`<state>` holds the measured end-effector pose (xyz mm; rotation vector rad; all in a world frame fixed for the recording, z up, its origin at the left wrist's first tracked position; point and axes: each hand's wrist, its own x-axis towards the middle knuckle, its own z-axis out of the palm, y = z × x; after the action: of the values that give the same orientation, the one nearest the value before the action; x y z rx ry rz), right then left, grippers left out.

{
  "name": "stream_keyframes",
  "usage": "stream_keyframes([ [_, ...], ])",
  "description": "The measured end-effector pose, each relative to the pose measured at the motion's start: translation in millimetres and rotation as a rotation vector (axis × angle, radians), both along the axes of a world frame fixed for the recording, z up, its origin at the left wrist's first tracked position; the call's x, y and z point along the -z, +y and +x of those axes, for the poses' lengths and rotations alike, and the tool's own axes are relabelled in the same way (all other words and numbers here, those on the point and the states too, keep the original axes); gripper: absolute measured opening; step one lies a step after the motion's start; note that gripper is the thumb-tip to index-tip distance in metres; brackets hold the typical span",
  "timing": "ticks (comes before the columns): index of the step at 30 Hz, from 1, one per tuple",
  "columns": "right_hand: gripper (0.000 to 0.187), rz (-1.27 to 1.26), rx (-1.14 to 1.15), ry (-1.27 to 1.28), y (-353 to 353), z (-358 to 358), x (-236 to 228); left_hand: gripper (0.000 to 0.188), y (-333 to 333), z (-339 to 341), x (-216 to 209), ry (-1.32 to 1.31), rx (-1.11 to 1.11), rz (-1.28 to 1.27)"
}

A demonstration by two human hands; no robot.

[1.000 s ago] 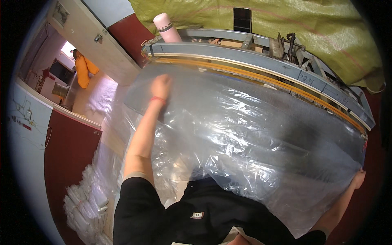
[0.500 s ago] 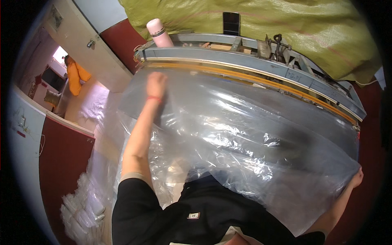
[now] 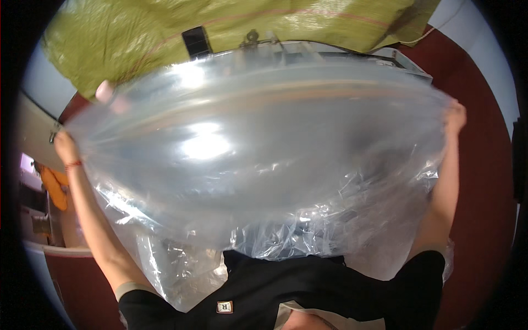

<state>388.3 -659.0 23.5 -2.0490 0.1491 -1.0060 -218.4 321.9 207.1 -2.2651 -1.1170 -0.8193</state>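
Observation:
A wide sheet of clear plastic film (image 3: 264, 159) is stretched between my two hands, spread above the bench and hanging down toward my body in wrinkles. My left hand (image 3: 66, 146), with a red string on the wrist, is closed on the film's left edge. At the right edge, my right hand (image 3: 455, 117) grips the film too. Both arms reach far apart. Through the film, the metal-framed bench machine shows hazily, with its orange-yellow strip behind the sheet.
A pink bottle (image 3: 104, 92) is partly behind the film at the left. A black phone (image 3: 196, 42) leans against a yellow-green woven tarp (image 3: 308, 25) at the back. An open door shows orange cloth (image 3: 54, 186) beyond. The dark red wall (image 3: 478, 181) stands at right.
My left hand has gone from the sheet's far left part out to the left, now gripping its edge. My right hand has risen. The film is lifted and pulled taut.

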Motion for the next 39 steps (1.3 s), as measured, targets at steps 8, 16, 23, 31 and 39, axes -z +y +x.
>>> stream_keyframes([
  [8,0.023,-0.066,-0.008,-0.023,1,12,80,0.022,-57,118,272,-0.756,0.306,-0.538],
  [16,0.023,-0.054,-0.043,-0.019,46,42,79,0.026,-32,144,275,-0.865,0.320,-0.626],
  [23,0.022,0.007,-0.043,-0.077,46,45,79,0.029,-43,154,270,-0.887,0.285,-0.610],
  [31,0.016,0.257,-0.070,0.075,54,38,63,0.022,-18,133,270,-0.803,-0.008,-0.444],
  [39,0.026,0.041,-0.137,0.028,30,33,64,0.045,-51,112,234,-0.626,0.087,-0.989],
])
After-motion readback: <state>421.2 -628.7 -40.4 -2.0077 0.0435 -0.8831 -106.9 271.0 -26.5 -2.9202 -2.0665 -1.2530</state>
